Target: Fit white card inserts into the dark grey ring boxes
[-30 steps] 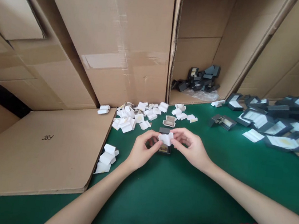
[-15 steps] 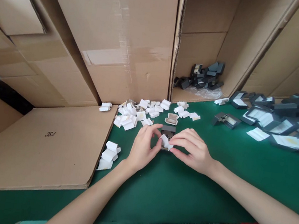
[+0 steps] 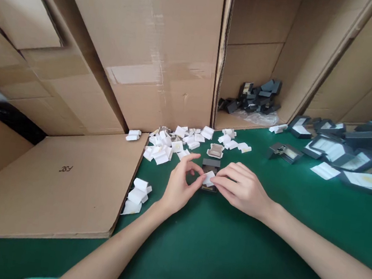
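Note:
Between my two hands a small white folded insert (image 3: 208,178) is pinched over an opened dark grey box (image 3: 211,163). My left hand (image 3: 181,182) grips the insert's left side between thumb and finger. On its right side, the fingertips of my right hand (image 3: 243,187) close on the same insert. The box stands on the green table with its lid raised at the back; the insert hides part of its inside. Just behind the box lies a separate insert with a greyish-beige middle (image 3: 215,150).
White inserts (image 3: 162,150) lie heaped at the back, with a smaller pile (image 3: 137,196) by the cardboard sheet (image 3: 49,185). Dark boxes (image 3: 360,144) crowd the right side. One open box (image 3: 285,153) lies apart. More boxes (image 3: 258,96) sit inside a large carton (image 3: 257,16).
The insert has tilted between my fingers and now looks flatter over the box. My hands stay close together. The whole view has shifted slightly.

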Tool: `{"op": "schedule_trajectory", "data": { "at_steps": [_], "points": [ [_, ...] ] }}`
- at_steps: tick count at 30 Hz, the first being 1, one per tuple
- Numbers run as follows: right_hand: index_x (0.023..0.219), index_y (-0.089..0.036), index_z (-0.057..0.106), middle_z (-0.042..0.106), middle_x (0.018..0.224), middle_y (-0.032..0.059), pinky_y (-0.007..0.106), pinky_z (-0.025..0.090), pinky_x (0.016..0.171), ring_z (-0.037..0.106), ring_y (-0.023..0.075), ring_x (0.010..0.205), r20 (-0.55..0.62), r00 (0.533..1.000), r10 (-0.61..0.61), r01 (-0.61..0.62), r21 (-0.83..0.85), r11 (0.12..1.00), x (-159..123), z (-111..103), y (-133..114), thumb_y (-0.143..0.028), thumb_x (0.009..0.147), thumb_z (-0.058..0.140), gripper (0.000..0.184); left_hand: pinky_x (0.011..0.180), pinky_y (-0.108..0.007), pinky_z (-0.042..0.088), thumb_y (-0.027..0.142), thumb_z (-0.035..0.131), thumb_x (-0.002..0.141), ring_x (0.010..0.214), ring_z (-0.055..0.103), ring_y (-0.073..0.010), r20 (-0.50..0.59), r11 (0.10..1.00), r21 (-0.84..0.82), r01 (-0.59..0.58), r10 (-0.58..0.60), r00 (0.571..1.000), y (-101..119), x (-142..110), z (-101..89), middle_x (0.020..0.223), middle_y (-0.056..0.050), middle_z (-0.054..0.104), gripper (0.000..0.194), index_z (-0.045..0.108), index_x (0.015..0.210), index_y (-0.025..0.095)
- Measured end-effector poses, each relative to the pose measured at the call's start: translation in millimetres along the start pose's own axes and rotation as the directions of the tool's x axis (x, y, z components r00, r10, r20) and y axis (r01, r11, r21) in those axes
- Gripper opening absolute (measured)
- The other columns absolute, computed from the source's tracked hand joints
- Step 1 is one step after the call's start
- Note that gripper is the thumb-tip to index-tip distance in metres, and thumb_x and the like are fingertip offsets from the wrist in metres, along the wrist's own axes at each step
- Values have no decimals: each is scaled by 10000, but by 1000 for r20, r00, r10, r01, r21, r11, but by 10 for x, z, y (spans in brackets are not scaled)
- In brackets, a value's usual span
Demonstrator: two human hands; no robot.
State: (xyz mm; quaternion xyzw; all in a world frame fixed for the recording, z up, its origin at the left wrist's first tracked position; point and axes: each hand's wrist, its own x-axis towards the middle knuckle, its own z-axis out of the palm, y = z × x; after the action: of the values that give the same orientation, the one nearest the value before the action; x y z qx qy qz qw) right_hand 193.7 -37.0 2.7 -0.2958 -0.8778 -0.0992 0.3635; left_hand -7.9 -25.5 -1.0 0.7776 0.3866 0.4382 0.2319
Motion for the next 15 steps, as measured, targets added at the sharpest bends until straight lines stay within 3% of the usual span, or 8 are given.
{"op": "schedule_trajectory", "data": {
  "at_steps": [4,7,11,15],
  "points": [
    [858,-159,661,655,788,59,297,413,638,533,147,718,11,999,36,-36,66,997,-30,61,19,-148,888,502,162,691,-261,413,259,572,839,719,506,-119,4,998,-46,46,-46,999,-11,7,6,826,1,633,362,423,1167,221],
    [853,-157,660,659,788,60,300,452,661,547,154,731,0,994,109,-108,144,984,-55,115,38,-153,889,505,159,716,-271,428,246,591,820,784,504,-128,5,998,-32,48,-48,999,-46,-3,10,973,-35,606,362,448,1152,223],
    [859,-164,661,660,798,54,288,480,671,570,153,744,-22,972,235,-223,242,944,-79,171,54,-162,876,533,129,773,-303,455,204,600,786,969,513,-176,16,997,-18,70,-69,997,-107,-24,42,1178,-88,509,466,412,1213,226],
    [844,-176,664,660,783,39,276,482,653,586,150,734,-12,943,332,-317,266,911,-73,201,45,-177,867,549,118,912,-378,441,201,601,774,1153,475,-231,122,989,-34,142,-137,983,-136,-26,87,1337,-118,417,611,316,1314,227]
  ]
}}
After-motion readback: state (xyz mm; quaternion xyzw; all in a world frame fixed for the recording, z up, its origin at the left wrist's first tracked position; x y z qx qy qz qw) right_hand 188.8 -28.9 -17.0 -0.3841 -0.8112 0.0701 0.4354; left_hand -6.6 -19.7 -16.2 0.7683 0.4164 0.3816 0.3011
